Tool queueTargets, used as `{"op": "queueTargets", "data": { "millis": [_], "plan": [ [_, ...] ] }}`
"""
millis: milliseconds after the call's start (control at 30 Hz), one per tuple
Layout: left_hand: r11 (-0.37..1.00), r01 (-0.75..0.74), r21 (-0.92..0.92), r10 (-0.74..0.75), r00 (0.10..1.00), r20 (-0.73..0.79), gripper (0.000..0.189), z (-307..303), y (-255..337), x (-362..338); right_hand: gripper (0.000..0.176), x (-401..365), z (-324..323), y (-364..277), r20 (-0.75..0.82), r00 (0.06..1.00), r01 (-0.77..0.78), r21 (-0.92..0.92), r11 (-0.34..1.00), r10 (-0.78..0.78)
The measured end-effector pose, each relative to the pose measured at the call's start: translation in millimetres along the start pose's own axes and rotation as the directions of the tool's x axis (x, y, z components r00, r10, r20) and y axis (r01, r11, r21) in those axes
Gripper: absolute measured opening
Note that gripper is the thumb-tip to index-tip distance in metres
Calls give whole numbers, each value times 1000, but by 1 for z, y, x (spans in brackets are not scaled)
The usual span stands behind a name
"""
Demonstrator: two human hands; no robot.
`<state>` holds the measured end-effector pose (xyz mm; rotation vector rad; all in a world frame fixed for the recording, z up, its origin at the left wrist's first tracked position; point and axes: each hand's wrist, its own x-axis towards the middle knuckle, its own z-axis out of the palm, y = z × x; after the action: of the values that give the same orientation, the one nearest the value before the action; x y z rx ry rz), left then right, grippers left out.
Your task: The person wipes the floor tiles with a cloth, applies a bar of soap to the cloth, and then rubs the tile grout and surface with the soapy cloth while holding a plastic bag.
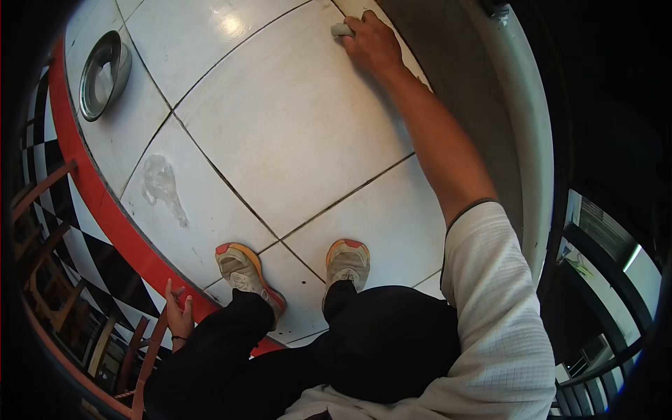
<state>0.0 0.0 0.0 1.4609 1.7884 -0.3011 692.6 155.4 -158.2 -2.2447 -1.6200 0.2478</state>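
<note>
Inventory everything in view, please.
Pad: one, greyish, in right hand
Bowl: one, silver, upper left, white item inside
Plastic film: one, clear, on tiles
Tiles: several, white, centre
Border: one, red, left
Checkered floor: one, black and white, left
Furniture: uncountable, brown, far left
Rail: one, grey, right
Bars: several, dark, far right
Shoes: two, beige, lower centre
Trousers: one, black, bottom
Shirt: one, pale, right
Wristband: one, black, left wrist
Right hand: one, top
Left hand: one, lower left

White tiled floor (294,133), metal bowl (124,68), crumpled clear plastic (161,180)
</note>
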Motion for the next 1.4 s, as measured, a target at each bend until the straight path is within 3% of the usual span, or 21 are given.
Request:
{"op": "queueTargets", "data": {
  "millis": [100,267,367,467,567,667,767,867,900,967,1033,1267,1400],
  "plan": [
    [998,-55,-18,54,996,-75,73,0,18,8,37,-40,-20,1,-10,1000,-8,76,997,9],
    [985,-167,36,166,986,17,73,-1,15,16,47,-209,-67,39,90,996,-24,29,999,21],
    [998,33,54,-36,998,60,74,-17,40,7,50,-249,-73,45,81,997,7,19,1000,-8],
    [998,-46,-41,47,999,22,76,-20,11,6,50,-222,-64,35,53,998,16,36,999,-18],
    [998,-15,-54,17,999,36,75,-19,6,1,46,-138,-39,13,-13,999,37,91,995,-36],
    [995,-94,26,94,995,22,75,-17,-11,-3,36,-49,-14,-8,-68,994,94,98,991,-88],
    [996,-68,51,69,997,-21,74,-10,-6,-8,28,29,11,-29,-109,992,73,49,996,-67],
    [994,-105,17,106,992,-71,75,-2,0,-12,52,72,4,-57,142,982,-134,38,990,127],
    [995,-99,10,100,992,-74,75,1,0,-12,45,71,6,-56,71,993,-95,83,992,89],
    [996,-92,0,91,992,-81,75,6,0,-8,34,60,14,-46,-77,997,-10,168,986,23],
    [992,-126,14,127,989,-74,74,10,3,-5,26,26,5,-36,-104,994,44,78,996,-36],
    [987,-154,39,154,988,2,75,0,19,16,49,-203,-44,-1,11,1000,25,89,996,-26],
    [1000,3,28,-4,1000,16,75,-11,24,13,49,-214,-45,-8,2,1000,0,78,997,0]
  ]
}}
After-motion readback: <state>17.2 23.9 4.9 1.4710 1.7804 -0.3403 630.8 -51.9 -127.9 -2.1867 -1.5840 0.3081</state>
